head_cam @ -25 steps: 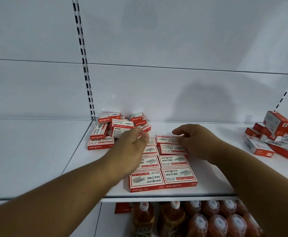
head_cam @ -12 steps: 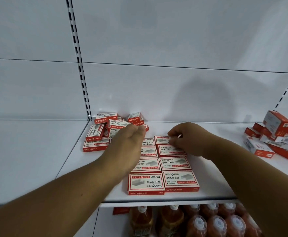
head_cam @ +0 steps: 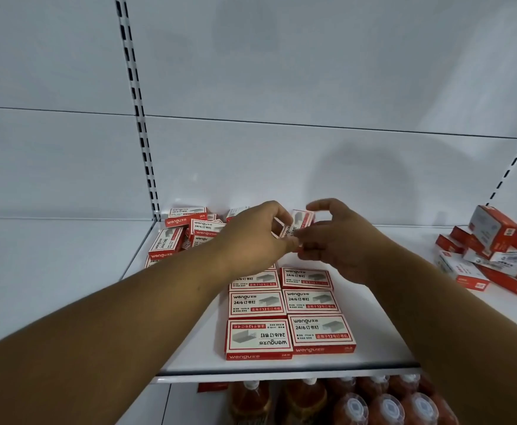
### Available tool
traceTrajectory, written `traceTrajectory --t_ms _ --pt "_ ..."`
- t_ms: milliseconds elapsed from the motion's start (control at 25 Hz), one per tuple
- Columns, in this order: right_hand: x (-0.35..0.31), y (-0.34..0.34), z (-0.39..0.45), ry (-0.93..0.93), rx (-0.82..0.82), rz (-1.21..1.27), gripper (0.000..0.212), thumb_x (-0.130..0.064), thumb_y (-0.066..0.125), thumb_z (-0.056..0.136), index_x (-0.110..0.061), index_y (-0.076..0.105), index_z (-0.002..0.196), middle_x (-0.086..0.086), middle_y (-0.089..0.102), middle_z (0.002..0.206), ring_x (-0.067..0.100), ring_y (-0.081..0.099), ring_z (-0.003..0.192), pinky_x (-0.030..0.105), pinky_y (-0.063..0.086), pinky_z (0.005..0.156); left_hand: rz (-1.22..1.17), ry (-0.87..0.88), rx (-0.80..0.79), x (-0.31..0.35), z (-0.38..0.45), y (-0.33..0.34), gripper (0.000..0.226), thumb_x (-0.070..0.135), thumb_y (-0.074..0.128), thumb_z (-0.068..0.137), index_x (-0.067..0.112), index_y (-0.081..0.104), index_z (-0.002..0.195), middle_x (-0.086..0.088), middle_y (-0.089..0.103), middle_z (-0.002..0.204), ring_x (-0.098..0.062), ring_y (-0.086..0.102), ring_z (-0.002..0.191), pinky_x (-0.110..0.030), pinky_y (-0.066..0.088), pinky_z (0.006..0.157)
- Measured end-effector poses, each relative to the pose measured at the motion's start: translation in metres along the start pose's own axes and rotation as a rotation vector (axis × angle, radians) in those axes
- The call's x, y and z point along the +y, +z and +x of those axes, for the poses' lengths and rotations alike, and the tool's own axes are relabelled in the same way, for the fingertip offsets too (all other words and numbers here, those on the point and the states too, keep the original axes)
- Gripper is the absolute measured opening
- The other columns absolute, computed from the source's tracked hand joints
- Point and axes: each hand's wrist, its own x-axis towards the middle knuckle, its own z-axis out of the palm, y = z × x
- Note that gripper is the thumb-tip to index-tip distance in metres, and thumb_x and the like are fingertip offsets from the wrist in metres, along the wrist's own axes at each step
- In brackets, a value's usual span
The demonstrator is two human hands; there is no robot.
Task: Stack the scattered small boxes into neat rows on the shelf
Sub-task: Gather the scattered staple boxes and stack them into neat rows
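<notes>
Box (head_cam: 297, 225), red and white card with sharp corners, hangs tilted in the air above the far end of the rows (head_cam: 287, 308), between the two hands. The left hand (head_cam: 251, 240) pinches its near end between thumb and curled fingers; the right hand (head_cam: 340, 243) meets it from the other side, lower fingers on its edge, forefinger arched loosely over the top, so the grip there is only partial. Held by both like this, it is probably being turned to face the same way as the others before going down.

Below, flat boxes lie in two columns touching edge to edge, printed faces up, the near left one reading upside down. Their flat card faces and square edges let them butt closely.

Behind the left hand a loose pile (head_cam: 186, 231) leans every way against the back wall. Another heap (head_cam: 493, 256) sits well apart at right. The shelf (head_cam: 281, 368) is smooth white metal; capped bottles (head_cam: 386, 406) stand beneath.
</notes>
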Motion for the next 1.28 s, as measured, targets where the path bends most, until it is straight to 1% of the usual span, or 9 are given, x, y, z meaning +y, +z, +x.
traceTrajectory --t_ms 80,320,600,760,880,960,1080,1200,1280 --pt "0.001 0.002 -0.003 -0.032 -0.018 -0.039 0.048 0.007 0.068 0.084 -0.019 0.054 0.122 0.02 0.072 0.099 0.032 0.073 0.077 0.043 0.061 0.076 -0.026 0.03 -0.002 0.0 0.003 0.001 0.035 0.035 0.074 0.083 0.034 0.056 0.112 0.017 0.064 0.102 -0.005 0.064 0.086 -0.026 0.056 0.072" --pt "0.003 -0.017 -0.002 -0.016 0.105 -0.184 0.012 -0.006 0.062 0.093 -0.004 0.06 0.104 0.018 0.076 0.086 0.025 0.069 0.069 0.033 0.054 0.063 0.052 0.043 -0.013 -0.006 0.001 -0.005 0.02 0.021 0.06 0.095 0.037 0.058 0.105 0.022 0.065 0.096 0.003 0.064 0.078 -0.012 0.049 0.059" --pt "0.014 -0.021 -0.003 -0.012 0.208 -0.327 0.016 -0.008 0.072 0.086 -0.007 0.061 0.098 0.014 0.075 0.088 0.023 0.073 0.069 0.031 0.052 0.061 0.343 0.181 -0.137 -0.013 -0.024 -0.014 0.028 0.029 0.052 0.099 0.032 0.054 0.126 0.015 0.053 0.123 -0.004 0.05 0.111 -0.022 0.041 0.088" --pt "0.021 -0.022 -0.003 -0.018 0.215 -0.596 0.007 -0.019 0.073 0.085 -0.017 0.069 0.09 0.004 0.075 0.087 0.017 0.07 0.075 0.029 0.055 0.068 0.387 0.195 -0.185 -0.016 -0.036 -0.012 0.034 0.042 0.048 0.099 0.032 0.05 0.131 0.012 0.049 0.128 -0.005 0.045 0.112 -0.024 0.037 0.09" --pt "0.023 -0.022 -0.005 -0.051 0.192 -0.836 0.005 -0.026 0.069 0.087 -0.022 0.071 0.087 -0.005 0.072 0.087 0.016 0.065 0.084 0.028 0.051 0.073 0.398 0.182 -0.226 -0.017 -0.046 -0.015 0.053 0.06 0.044 0.092 0.034 0.042 0.138 0.013 0.041 0.14 -0.008 0.035 0.132 -0.03 0.034 0.105" --pt "0.021 -0.021 -0.012 -0.091 0.146 -0.965 0.017 -0.04 0.068 0.086 -0.026 0.071 0.097 -0.01 0.069 0.1 0.012 0.061 0.091 0.029 0.051 0.08 0.466 0.159 -0.35 -0.017 -0.056 -0.018 0.083 0.076 0.038 0.079 0.035 0.023 0.15 0.011 0.021 0.157 -0.01 0.017 0.144 -0.035 0.023 0.117" --pt "0.01 -0.026 -0.032 -0.141 -0.116 -0.996 0.075 -0.072 0.068 0.062 -0.038 0.056 0.128 -0.019 0.051 0.131 0.005 0.049 0.116 0.026 0.043 0.098 0.595 0.171 -0.545 -0.02 -0.074 -0.023 0.114 0.087 0.042 0.067 0.037 -0.016 0.152 0.018 -0.022 0.159 -0.004 -0.019 0.146 -0.035 0.001 0.121" --pt "0.007 -0.027 -0.05 -0.147 -0.445 -1.055 0.1 -0.062 0.079 0.061 -0.037 0.032 0.145 -0.023 0.037 0.139 0.0 0.041 0.122 0.01 0.037 0.094 0.659 0.181 -0.576 -0.029 -0.077 -0.023 0.119 0.086 0.046 0.069 0.035 -0.025 0.149 0.015 -0.033 0.155 -0.005 -0.029 0.143 -0.034 -0.005 0.121" --pt "0.014 -0.027 -0.05 -0.19 -0.506 -1.139 0.112 -0.066 0.081 0.056 -0.037 0.025 0.149 -0.022 0.03 0.146 0.003 0.035 0.132 0.02 0.033 0.108 0.662 0.196 -0.551 -0.032 -0.075 -0.021 0.112 0.084 0.042 0.074 0.033 -0.023 0.15 0.014 -0.033 0.156 -0.005 -0.028 0.143 -0.029 -0.009 0.117"
